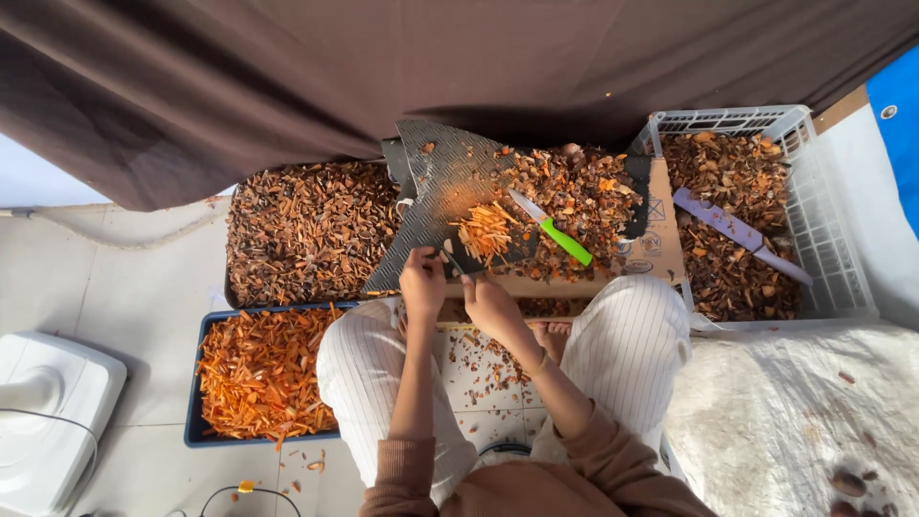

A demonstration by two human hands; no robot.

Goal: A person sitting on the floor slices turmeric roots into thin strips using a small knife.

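My left hand (pixel 422 280) and my right hand (pixel 490 303) meet at the near edge of a black textured mat (pixel 436 187). Their fingers are closed together on a small pale object (pixel 448 253) too small to identify. A heap of orange strips (pixel 485 232) lies on the mat just beyond the fingers. A knife with a green handle (pixel 552 230) rests past the heap, on a pile of brown shells (pixel 584 196) in a cardboard box (pixel 663 244). I sit with knees in white striped trousers on both sides of my hands.
A dark tray of brown shells (pixel 306 230) is at the left, with a blue tray of orange strips (pixel 258 373) in front of it. A white plastic crate (pixel 833 239) of shells holds a purple knife (pixel 737 233). Beyond hangs a brown cloth (pixel 383 67). A white appliance (pixel 48 412) sits bottom left and a pale sack (pixel 795 412) bottom right.
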